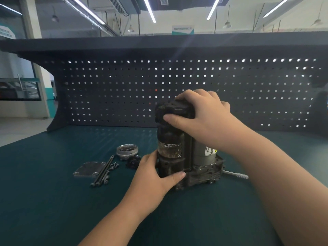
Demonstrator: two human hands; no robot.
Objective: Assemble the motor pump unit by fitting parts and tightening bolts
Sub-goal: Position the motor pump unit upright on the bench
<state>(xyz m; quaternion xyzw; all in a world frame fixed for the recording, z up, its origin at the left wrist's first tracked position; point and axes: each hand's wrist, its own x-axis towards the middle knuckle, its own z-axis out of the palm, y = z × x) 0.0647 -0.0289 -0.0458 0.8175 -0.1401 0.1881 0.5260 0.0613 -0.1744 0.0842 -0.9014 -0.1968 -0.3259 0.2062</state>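
Observation:
The motor pump unit [179, 153] stands upright on the green bench top, a black cylinder beside a grey motor can [204, 153] on a dark cast base. My left hand [152, 176] grips the lower part of the black cylinder, thumb across its front. My right hand [200, 114] grips the black cap [174, 109] on top of the unit, thumb on its front edge. Left of the unit lie several long bolts [104, 170], a flat metal plate [87, 170], a metal ring part [126, 150] and a small black part [133, 161].
A knurled metal tool handle [236, 174] pokes out on the bench behind the unit's right side. A dark pegboard back wall [159, 82] with a shelf on top rises at the far edge of the bench. The green mat [53, 201] stretches toward me.

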